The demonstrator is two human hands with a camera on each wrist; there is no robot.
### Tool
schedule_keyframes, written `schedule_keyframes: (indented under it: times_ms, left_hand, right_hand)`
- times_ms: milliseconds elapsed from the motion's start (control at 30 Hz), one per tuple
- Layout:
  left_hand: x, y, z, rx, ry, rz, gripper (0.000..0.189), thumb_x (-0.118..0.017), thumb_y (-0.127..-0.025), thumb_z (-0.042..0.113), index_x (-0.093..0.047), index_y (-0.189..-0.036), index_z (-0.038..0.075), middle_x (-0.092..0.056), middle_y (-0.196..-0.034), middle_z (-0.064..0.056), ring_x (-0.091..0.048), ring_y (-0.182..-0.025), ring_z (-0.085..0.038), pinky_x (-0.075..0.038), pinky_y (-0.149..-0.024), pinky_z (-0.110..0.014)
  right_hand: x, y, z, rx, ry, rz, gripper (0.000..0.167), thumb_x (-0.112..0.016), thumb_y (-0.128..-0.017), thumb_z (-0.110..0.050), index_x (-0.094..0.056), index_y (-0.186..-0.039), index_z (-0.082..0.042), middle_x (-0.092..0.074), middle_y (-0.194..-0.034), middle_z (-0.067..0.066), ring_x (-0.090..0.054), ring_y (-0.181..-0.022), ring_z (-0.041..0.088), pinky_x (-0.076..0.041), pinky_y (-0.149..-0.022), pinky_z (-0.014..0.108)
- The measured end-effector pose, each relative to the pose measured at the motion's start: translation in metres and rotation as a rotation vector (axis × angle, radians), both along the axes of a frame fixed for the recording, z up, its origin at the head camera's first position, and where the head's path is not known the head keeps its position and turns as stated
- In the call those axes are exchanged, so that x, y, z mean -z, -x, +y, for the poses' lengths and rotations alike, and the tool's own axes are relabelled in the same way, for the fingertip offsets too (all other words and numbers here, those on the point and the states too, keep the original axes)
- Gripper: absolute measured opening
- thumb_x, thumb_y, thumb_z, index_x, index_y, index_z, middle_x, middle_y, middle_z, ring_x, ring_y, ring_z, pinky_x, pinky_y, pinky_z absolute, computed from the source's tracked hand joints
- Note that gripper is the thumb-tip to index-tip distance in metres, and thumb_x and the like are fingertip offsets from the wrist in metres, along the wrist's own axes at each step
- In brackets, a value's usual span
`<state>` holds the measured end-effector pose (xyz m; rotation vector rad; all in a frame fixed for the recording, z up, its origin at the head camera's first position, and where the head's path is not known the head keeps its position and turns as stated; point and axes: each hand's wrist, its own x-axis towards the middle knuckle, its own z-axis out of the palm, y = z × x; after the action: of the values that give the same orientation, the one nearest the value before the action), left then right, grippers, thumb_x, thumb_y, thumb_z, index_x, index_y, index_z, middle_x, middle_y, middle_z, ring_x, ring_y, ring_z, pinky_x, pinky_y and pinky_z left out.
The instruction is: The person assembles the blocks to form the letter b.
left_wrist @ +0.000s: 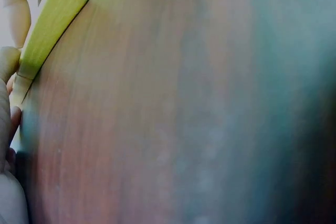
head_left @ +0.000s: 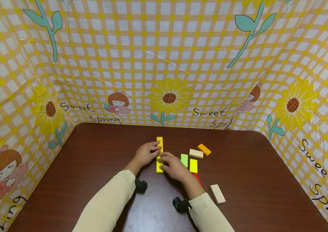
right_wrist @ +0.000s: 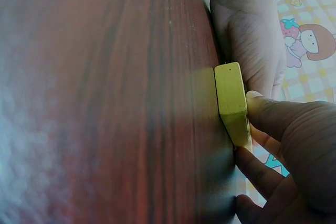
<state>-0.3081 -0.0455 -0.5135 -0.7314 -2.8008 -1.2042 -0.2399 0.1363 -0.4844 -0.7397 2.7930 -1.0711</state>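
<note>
Two yellow wooden blocks lie end to end in a line on the table, pointing away from me. My left hand (head_left: 146,153) holds the farther, warmer yellow block (head_left: 159,140), its fingers reaching over the top from the left. From the right, my right hand (head_left: 175,166) pinches the nearer lemon-yellow block (head_left: 159,171). In the right wrist view the thumb lies on the upper face of that nearer block (right_wrist: 230,90), a finger against its side. At the left edge of the left wrist view, a seam between the blocks shows beside the left fingers (left_wrist: 7,64).
Right of my hands lie a green block (head_left: 184,159), a bright yellow block (head_left: 193,166), a red block (head_left: 197,179) partly behind the right wrist, a ridged pale block (head_left: 196,153), an orange block (head_left: 204,149) and a plain wooden block (head_left: 217,194). Checked cloth (head_left: 140,64) walls the table.
</note>
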Motion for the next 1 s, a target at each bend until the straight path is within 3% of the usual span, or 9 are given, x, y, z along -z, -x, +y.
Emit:
schedule_keyframes:
  times_ms: [433,600,733,1000]
  left_hand:
    - [-0.001,-0.004,0.0,0.001,-0.022,0.005,0.031,-0.063,-0.099,0.025,-0.07,-0.126,0.013,-0.053,-0.145,0.003,-0.043,-0.138,-0.019,-0.036,-0.111,-0.048]
    - [-0.001,-0.004,0.0,-0.001,-0.005,-0.006,0.031,-0.063,-0.099,0.025,-0.07,-0.127,0.013,-0.052,-0.146,0.003,-0.043,-0.138,-0.02,-0.035,-0.112,-0.049]
    - [0.0,-0.003,-0.001,-0.003,-0.009,-0.008,0.031,-0.063,-0.099,0.024,-0.07,-0.127,0.012,-0.052,-0.146,0.003,-0.043,-0.138,-0.02,-0.035,-0.112,-0.048]
    - [0.0,-0.003,-0.001,-0.011,-0.036,-0.035,0.03,-0.062,-0.099,0.024,-0.07,-0.126,0.014,-0.051,-0.146,0.005,-0.043,-0.138,-0.019,-0.033,-0.112,-0.049]
  right_hand:
    - [0.002,0.0,0.002,0.005,-0.003,0.032,0.019,-0.069,-0.091,-0.004,-0.072,-0.11,-0.002,-0.059,-0.131,0.014,-0.056,-0.123,0.034,-0.043,-0.105,0.05]
    - [0.0,-0.003,0.008,0.028,0.043,0.037,0.018,-0.069,-0.092,-0.006,-0.072,-0.11,-0.005,-0.061,-0.129,0.012,-0.057,-0.121,0.031,-0.044,-0.103,0.05]
    - [-0.01,-0.007,0.019,0.069,0.074,0.046,0.02,-0.069,-0.093,-0.006,-0.072,-0.113,-0.005,-0.062,-0.126,0.01,-0.058,-0.118,0.03,-0.046,-0.101,0.049]
    - [-0.018,-0.01,0.055,0.148,0.018,0.061,0.022,-0.069,-0.093,-0.008,-0.071,-0.115,-0.003,-0.063,-0.121,0.009,-0.059,-0.115,0.031,-0.047,-0.098,0.051]
